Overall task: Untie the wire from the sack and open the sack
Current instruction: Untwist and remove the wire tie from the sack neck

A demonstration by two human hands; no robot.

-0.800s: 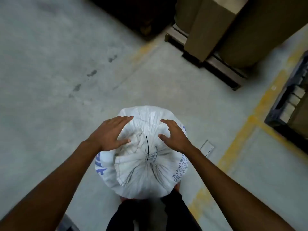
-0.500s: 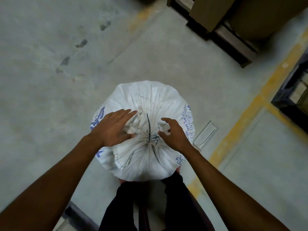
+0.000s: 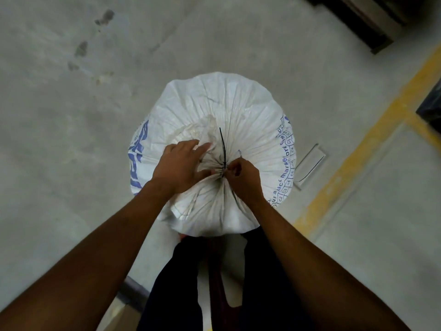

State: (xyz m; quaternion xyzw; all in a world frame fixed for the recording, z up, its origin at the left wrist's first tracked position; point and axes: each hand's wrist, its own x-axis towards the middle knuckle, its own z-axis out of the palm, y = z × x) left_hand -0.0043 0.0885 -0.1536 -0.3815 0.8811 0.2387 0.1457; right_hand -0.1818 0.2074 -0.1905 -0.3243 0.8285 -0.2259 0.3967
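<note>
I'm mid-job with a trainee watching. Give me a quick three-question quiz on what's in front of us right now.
1. True or false: the black wire is already off the white sack.
2. Which hand has its fingertips pinched at the knot where the wire cinches the neck: A) left hand B) right hand?
3. Fill in: the printing on the sack's sides is ____ in colour.

Key
1. False; it is still tied round the gathered neck, one end sticking up.
2. B; the left hand lies spread on the bunched fabric beside the knot.
3. Blue.
</note>
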